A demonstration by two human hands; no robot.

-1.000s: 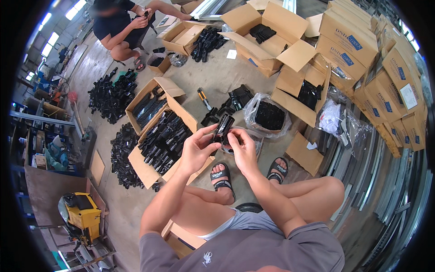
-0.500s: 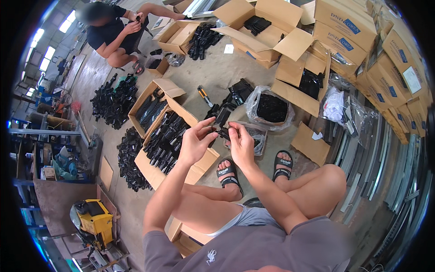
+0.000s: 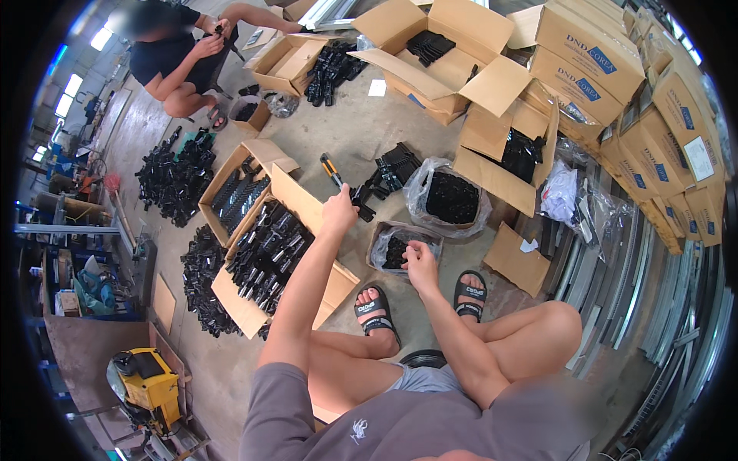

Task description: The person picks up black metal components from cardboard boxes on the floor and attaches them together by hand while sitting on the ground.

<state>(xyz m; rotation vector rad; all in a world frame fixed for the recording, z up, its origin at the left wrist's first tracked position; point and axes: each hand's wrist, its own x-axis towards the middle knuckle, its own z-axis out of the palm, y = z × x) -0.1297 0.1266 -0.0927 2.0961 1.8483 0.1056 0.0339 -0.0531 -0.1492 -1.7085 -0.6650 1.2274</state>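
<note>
My left hand (image 3: 340, 209) reaches forward to the near end of a row of black plastic parts (image 3: 397, 164) on the floor. Its fingers are curled down beside a black part, and what they grip is hidden. Just beyond it lies a tool with an orange and black handle (image 3: 330, 167). My right hand (image 3: 421, 265) hangs over a small carton (image 3: 373, 253) lined with clear plastic and holding small black pieces (image 3: 396, 250). Its fingertips are pinched together; anything between them is too small to make out.
An open carton (image 3: 338, 296) of black parts stands left of my feet, between loose black heaps (image 3: 178, 178). A plastic-lined container (image 3: 450, 196) and open cartons (image 3: 492, 157) are ahead and right. Metal profiles (image 3: 615, 296) lie at right. A co-worker (image 3: 173, 58) sits far left.
My hands were together in front of me around a black part. Now they are apart: the left has gone forward to the row of parts, the right down over the small carton.
</note>
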